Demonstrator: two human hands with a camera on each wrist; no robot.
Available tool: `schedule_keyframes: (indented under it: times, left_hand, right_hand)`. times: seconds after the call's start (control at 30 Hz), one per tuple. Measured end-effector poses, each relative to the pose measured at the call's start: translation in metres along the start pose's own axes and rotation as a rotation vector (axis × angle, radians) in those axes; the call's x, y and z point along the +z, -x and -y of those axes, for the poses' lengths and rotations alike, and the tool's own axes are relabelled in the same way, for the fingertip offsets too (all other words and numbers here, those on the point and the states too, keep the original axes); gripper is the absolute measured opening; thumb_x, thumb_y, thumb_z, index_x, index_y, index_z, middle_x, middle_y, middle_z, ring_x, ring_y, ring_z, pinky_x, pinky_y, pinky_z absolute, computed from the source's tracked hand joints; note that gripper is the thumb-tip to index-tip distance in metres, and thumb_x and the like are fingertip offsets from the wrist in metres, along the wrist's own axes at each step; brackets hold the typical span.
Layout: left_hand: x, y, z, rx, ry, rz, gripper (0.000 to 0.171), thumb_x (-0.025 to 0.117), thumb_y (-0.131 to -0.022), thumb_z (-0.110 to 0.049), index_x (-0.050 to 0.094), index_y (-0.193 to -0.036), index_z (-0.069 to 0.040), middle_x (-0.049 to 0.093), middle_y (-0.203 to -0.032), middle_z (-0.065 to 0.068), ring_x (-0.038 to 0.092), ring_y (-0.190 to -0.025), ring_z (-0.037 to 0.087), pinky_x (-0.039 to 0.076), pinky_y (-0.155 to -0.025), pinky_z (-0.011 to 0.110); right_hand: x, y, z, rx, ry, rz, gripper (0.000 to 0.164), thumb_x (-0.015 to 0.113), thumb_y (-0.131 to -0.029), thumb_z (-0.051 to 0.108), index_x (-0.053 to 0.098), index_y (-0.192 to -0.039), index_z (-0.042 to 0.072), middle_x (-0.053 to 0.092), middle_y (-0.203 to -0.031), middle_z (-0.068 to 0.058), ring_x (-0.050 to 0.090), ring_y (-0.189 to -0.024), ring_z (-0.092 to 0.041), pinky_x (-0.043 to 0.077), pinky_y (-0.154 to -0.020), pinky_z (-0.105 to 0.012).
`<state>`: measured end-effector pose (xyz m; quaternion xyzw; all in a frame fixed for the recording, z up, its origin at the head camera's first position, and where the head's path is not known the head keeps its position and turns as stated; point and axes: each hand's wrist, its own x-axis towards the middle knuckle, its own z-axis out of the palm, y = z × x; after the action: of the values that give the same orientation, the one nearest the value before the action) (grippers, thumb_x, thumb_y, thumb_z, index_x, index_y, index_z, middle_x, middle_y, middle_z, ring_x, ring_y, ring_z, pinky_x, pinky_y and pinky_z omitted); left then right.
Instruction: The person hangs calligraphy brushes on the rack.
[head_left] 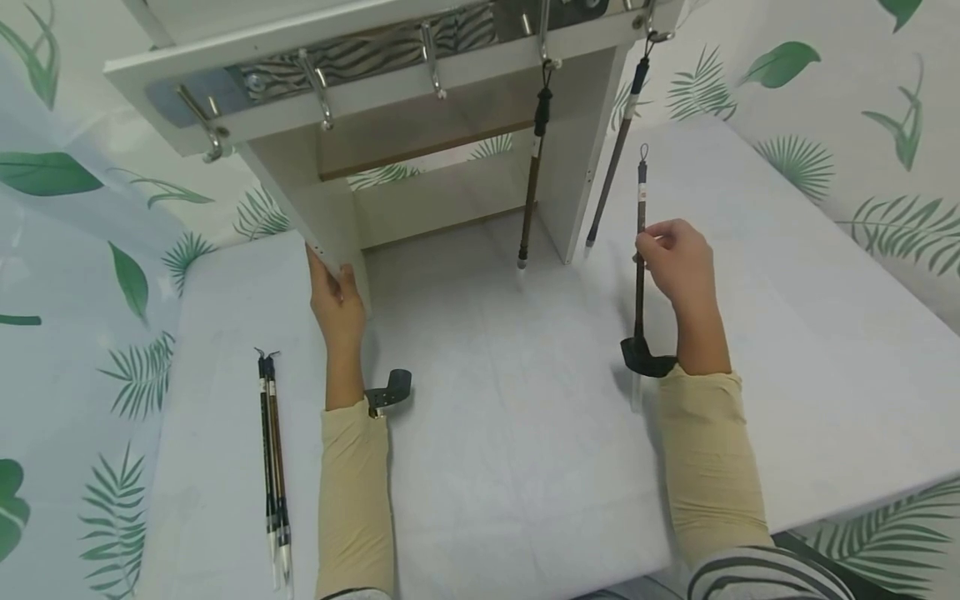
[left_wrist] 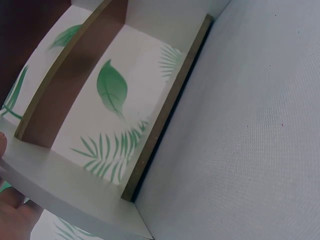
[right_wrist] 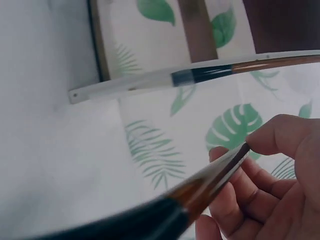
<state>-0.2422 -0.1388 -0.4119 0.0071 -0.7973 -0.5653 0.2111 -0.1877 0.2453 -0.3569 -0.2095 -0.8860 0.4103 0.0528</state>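
My right hand (head_left: 682, 262) pinches a calligraphy brush (head_left: 641, 204) upright by its dark shaft, cord loop at the top, beside the white shelf unit (head_left: 307, 192). In the right wrist view the thumb and fingertips meet on the held brush (right_wrist: 197, 192). My left hand (head_left: 337, 308) grips the lower edge of the shelf's left side panel, thumb on the inside. Two calligraphy brushes, a brown one (head_left: 534, 175) and a dark one (head_left: 618, 162), hang by loops from the shelf's front hooks. The held brush's loop is apart from any hook.
Several metal hooks (head_left: 429, 62) line the shelf's front rail. Two more brushes (head_left: 265, 433) lie side by side on the white table cover (head_left: 510, 467), left of my left forearm. A leaf-patterned wall (head_left: 810, 108) stands behind.
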Motion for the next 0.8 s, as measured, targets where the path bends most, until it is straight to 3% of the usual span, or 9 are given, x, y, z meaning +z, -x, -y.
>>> schedule_keyframes:
  times: [0.13, 0.33, 0.43, 0.57, 0.63, 0.8]
  left_hand:
    - [0.000, 0.000, -0.003, -0.013, 0.009, 0.001, 0.061, 0.040, -0.101, -0.013, 0.011, -0.154, -0.016, 0.025, -0.156, 0.009, 0.028, -0.143, 0.026, 0.031, -0.115, 0.042]
    - [-0.004, 0.008, -0.029, -0.027, 0.005, 0.018, 0.059, 0.038, -0.101, -0.010, 0.011, -0.153, -0.011, 0.025, -0.156, 0.014, 0.028, -0.142, 0.029, 0.030, -0.116, 0.042]
    - [-0.002, 0.004, -0.018, -0.018, 0.008, 0.015, 0.060, 0.039, -0.101, -0.012, 0.011, -0.154, -0.014, 0.025, -0.156, 0.011, 0.029, -0.142, 0.028, 0.030, -0.115, 0.042]
    - [0.000, -0.002, 0.001, 0.008, 0.007, 0.006, 0.061, 0.041, -0.101, -0.016, 0.011, -0.154, -0.020, 0.026, -0.156, 0.006, 0.030, -0.142, 0.025, 0.032, -0.115, 0.041]
    - [0.000, -0.002, 0.002, 0.015, 0.004, 0.002, 0.061, 0.042, -0.101, -0.018, 0.012, -0.154, -0.022, 0.027, -0.156, 0.005, 0.031, -0.142, 0.023, 0.033, -0.114, 0.040]
    - [0.000, -0.001, 0.002, 0.011, 0.004, 0.001, 0.061, 0.042, -0.101, -0.018, 0.012, -0.154, -0.022, 0.027, -0.156, 0.004, 0.030, -0.142, 0.023, 0.033, -0.114, 0.040]
  right_hand:
    - [-0.001, 0.002, 0.003, -0.016, -0.018, -0.029, 0.046, 0.037, -0.095, 0.028, 0.052, -0.128, -0.001, 0.063, -0.111, -0.025, 0.059, -0.100, -0.033, 0.039, -0.072, -0.032]
    - [-0.001, 0.004, 0.006, -0.010, -0.057, -0.076, 0.049, 0.036, -0.097, 0.032, 0.048, -0.137, 0.008, 0.063, -0.112, -0.022, 0.060, -0.099, -0.030, 0.042, -0.075, -0.032]
    - [-0.003, 0.007, 0.008, -0.022, -0.099, -0.127, 0.047, 0.037, -0.096, 0.033, 0.051, -0.135, 0.010, 0.065, -0.102, -0.012, 0.060, -0.088, -0.017, 0.043, -0.074, -0.027]
    - [-0.005, 0.012, 0.013, -0.044, -0.178, -0.169, 0.044, 0.041, -0.096, 0.034, 0.054, -0.131, 0.010, 0.058, -0.082, 0.012, 0.053, -0.075, -0.002, 0.043, -0.073, -0.023]
    - [-0.006, 0.014, 0.015, -0.056, -0.207, -0.176, 0.043, 0.042, -0.096, 0.034, 0.055, -0.129, 0.010, 0.055, -0.078, 0.019, 0.052, -0.075, -0.001, 0.041, -0.073, -0.022]
    - [-0.007, 0.019, 0.021, -0.094, -0.273, -0.201, 0.039, 0.044, -0.096, 0.031, 0.056, -0.127, 0.011, 0.054, -0.076, 0.022, 0.053, -0.078, -0.003, 0.040, -0.074, -0.023]
